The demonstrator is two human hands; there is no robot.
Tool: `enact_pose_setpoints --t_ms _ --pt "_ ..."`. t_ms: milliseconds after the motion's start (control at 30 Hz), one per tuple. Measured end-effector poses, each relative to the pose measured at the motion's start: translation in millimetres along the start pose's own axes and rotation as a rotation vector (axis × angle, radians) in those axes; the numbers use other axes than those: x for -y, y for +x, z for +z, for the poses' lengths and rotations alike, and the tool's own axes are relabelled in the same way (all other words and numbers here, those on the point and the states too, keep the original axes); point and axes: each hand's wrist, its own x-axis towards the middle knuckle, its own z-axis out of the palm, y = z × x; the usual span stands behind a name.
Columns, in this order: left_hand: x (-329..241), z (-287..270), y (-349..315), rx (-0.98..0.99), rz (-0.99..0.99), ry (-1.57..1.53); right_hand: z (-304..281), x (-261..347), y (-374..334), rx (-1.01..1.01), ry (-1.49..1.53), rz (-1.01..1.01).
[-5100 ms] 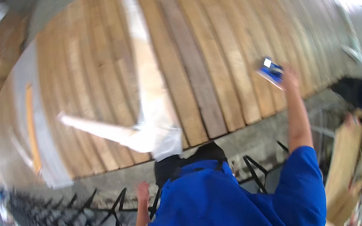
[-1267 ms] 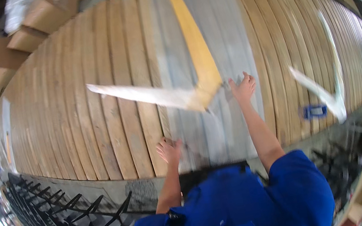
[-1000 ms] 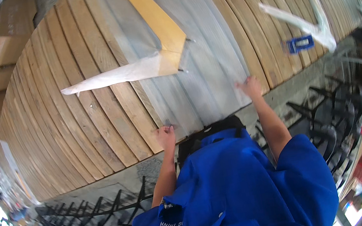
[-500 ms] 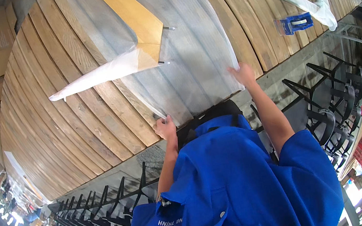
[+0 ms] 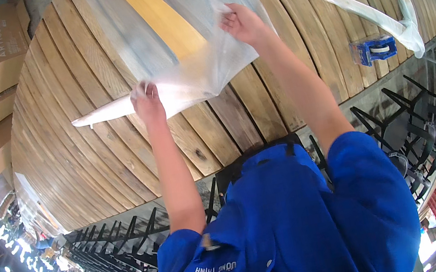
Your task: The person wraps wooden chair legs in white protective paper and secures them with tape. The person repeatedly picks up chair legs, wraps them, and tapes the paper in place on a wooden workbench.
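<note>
A thin translucent white wrapping sheet (image 5: 194, 82) is folded over the corner of an angled wooden part (image 5: 153, 16). One arm of that part is bare and yellowish; the other (image 5: 103, 112) is sheathed in white wrap. My left hand (image 5: 147, 99) pinches the sheet's left edge, above the wrapped arm. With fingers closed on the sheet's right corner, my right hand (image 5: 242, 22) holds it raised over the slatted wooden tabletop (image 5: 196, 145). The corner of the wooden part shows only faintly, being under the sheet.
A blue tape dispenser (image 5: 375, 50) rests to the right, beside another angled part wrapped in white (image 5: 377, 14). Cardboard boxes (image 5: 5, 36) stand at the far left. Black metal frames (image 5: 114, 241) line the near side below the table, with more (image 5: 401, 115) at right.
Both hands have moved away from the table's near edge, carrying the sheet's near end up and over the wooden part's corner, which was uncovered before.
</note>
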Motion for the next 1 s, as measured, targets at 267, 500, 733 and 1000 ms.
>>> enact_pose_setpoints --t_ms 267,500,733,1000 --pt "-5 48 -48 0.031 0.384 0.075 -24 -41 -120 -0.448 -0.343 -0.360" --pt "-1 150 -24 0.526 0.969 0.825 -27 -47 -150 -0.820 -0.439 -0.052" --pt "-54 180 82 0.661 1.152 0.828 8 -5 -79 -0.471 0.010 -0.196" --pt "-2 108 84 0.732 0.875 0.556 69 -65 -142 0.279 -1.235 -0.921"
